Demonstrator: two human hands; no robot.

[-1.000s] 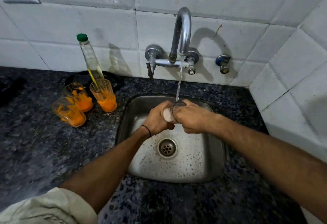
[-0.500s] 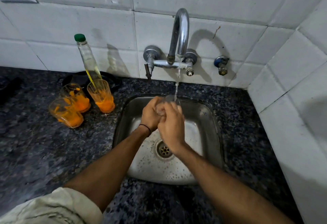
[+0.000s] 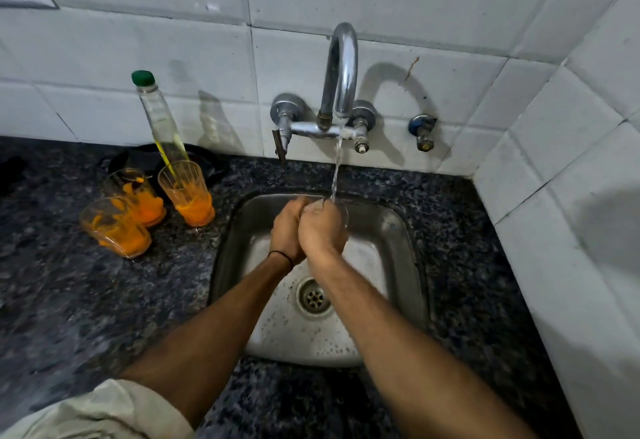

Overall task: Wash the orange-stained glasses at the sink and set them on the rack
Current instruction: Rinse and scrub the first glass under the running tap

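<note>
Holding the glass (image 3: 341, 215) under the tap (image 3: 341, 67) stream, over the sink (image 3: 391, 230), left hand (image 3: 285, 230) and right hand (image 3: 320, 236) both curled tight round it. Got three orange glasses (image 3: 187, 192) bunched on the counter (image 3: 104, 300) off left, bottle (image 3: 157, 116) just behind.

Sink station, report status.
Left hand and right hand grip one glass under the running tap. Three orange-stained glasses unwashed on counter. No rack in view.

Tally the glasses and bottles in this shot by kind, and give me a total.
Orange-stained glasses on the counter: 3
Clear glass being washed: 1
Green-capped bottle: 1
Total: 5
</note>
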